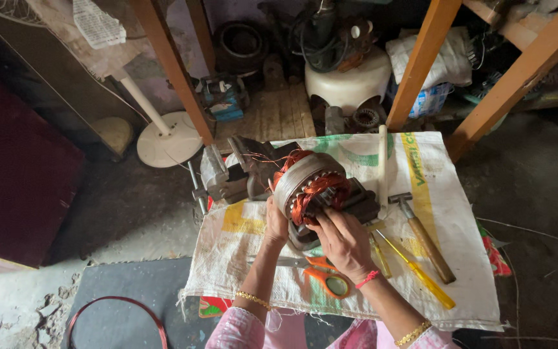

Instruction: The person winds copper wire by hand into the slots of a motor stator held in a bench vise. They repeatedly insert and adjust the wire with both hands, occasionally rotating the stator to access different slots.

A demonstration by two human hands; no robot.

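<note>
A round motor stator [305, 178] with copper wire windings is clamped in a grey bench vise [234, 173] on a white woven sack [434, 168]. My left hand [276, 223] rests against the stator's lower left rim. My right hand [342, 240] sits at its front face, fingers on the copper coils [323, 187]. Orange-handled scissors [323, 276] lie on the sack just below my right hand.
A wooden-handled hammer [426, 239], two yellow-handled screwdrivers [418, 271] and a white rod [382, 169] lie right of the stator. Wooden shelf legs [172, 64], a white fan base [166, 143], a white tub [347, 81] and motor parts stand behind. A copper wire loop [119, 318] lies lower left.
</note>
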